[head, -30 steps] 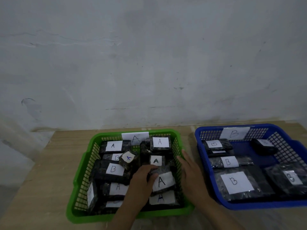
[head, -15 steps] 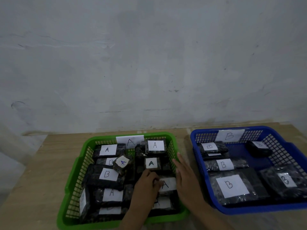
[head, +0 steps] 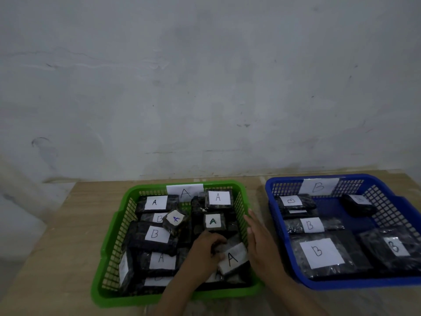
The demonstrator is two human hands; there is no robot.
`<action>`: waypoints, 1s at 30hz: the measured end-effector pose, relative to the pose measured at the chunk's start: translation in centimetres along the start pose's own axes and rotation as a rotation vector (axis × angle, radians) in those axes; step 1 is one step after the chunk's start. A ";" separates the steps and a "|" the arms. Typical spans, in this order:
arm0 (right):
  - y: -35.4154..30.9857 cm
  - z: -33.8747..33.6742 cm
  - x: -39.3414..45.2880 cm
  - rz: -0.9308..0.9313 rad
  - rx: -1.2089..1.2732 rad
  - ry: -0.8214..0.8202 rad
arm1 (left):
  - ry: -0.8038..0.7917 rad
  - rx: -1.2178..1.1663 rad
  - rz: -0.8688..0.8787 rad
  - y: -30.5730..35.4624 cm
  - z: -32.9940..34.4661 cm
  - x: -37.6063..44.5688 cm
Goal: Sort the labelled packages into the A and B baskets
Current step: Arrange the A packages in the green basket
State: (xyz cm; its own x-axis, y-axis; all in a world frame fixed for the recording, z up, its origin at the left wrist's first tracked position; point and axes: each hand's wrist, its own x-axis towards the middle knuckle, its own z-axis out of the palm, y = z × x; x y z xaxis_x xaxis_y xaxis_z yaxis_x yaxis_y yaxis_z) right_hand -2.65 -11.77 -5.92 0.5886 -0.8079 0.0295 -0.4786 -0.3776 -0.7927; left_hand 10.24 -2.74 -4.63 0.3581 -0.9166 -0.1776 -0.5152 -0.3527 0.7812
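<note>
A wooden desk (head: 75, 224) stands against a pale, scuffed wall (head: 205, 87) and carries two plastic mesh baskets side by side. The green basket (head: 109, 254), on the left, has a white paper tag at its far rim with a handwritten "A". It is crowded with dark, shiny wrapped packages, each bearing a white label: most read "A", but two on its left side read "B", a large one (head: 155, 234) and a smaller one (head: 157, 217) just behind it. The blue basket (head: 398, 206), on the right, has a tag reading "B"; the packages in it with legible labels all read "B", the largest (head: 321, 253) lying near the front.

The left hand (head: 205, 254) is inside the green basket, fingers curled around a package labelled "A" (head: 232, 258), which sits tilted near the basket's front right corner. The right hand (head: 262, 245) lies with straight, relaxed fingers along the green basket's right wall, holding nothing.
</note>
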 end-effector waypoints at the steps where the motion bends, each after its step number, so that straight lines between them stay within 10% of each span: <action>1: 0.0 0.0 -0.1 0.004 0.018 -0.002 | 0.009 -0.006 0.017 0.1 -0.4 0.1; 11: 0.0 0.3 -0.5 0.040 -0.007 0.004 | -0.103 0.066 0.051 0.5 0.7 -0.3; 30: -5.4 4.3 -0.2 -0.106 -0.347 -0.094 | 0.661 0.148 -0.014 -3.7 -7.8 -6.9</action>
State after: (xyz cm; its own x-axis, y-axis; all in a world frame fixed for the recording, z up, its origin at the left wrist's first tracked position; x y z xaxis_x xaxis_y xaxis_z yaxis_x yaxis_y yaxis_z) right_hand 2.59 -7.60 -4.27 0.6961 -0.7172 0.0318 -0.5946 -0.6008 -0.5343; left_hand 15.76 6.38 -1.63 0.7420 -0.6208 0.2531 -0.5914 -0.4283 0.6832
